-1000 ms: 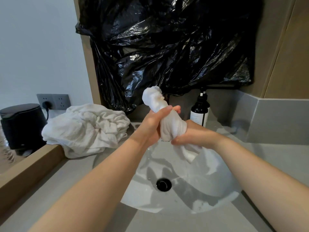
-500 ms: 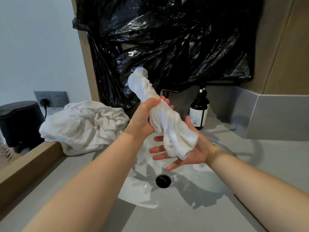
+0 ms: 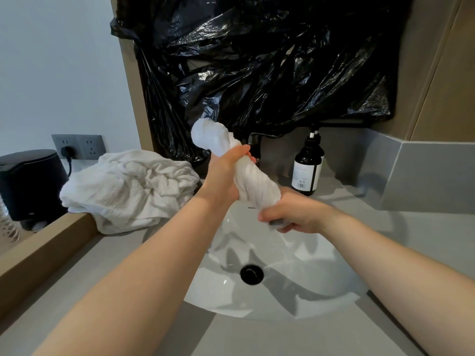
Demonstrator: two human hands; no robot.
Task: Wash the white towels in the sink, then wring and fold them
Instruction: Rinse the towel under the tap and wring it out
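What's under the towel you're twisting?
The white sink, with its black drain lower down. The right hand covers the towel's bottom end, so any drips there cannot be seen.

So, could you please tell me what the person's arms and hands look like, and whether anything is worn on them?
The left arm and right arm are bare, with no sleeves in sight. The left hand and right hand are ungloved. No watch or bracelet shows at either wrist, and no ring is visible.
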